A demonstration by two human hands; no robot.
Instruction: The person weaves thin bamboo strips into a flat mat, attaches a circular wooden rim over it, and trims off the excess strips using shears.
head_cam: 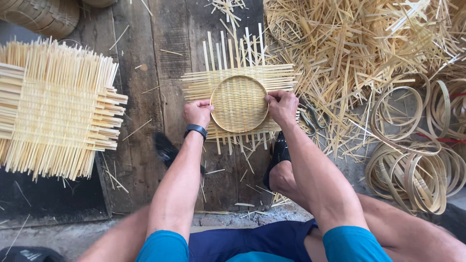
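Note:
A square woven bamboo mat (238, 82) with loose strip ends lies on the wooden boards in front of me. A round bamboo hoop (239, 103) sits pressed into its middle, and the weave inside it is dished. My left hand (197, 112) grips the hoop's left edge, with a dark watch on that wrist. My right hand (282, 106) grips the hoop's right edge. Both hands are closed on the rim and the mat beneath it.
A stack of woven mats (56, 109) lies at the left. Loose bamboo strips (359, 43) are heaped at the upper right, with coiled bamboo hoops (417, 160) below them. A woven basket (43, 17) stands at the top left. My feet in dark sandals (279, 153) rest under the mat.

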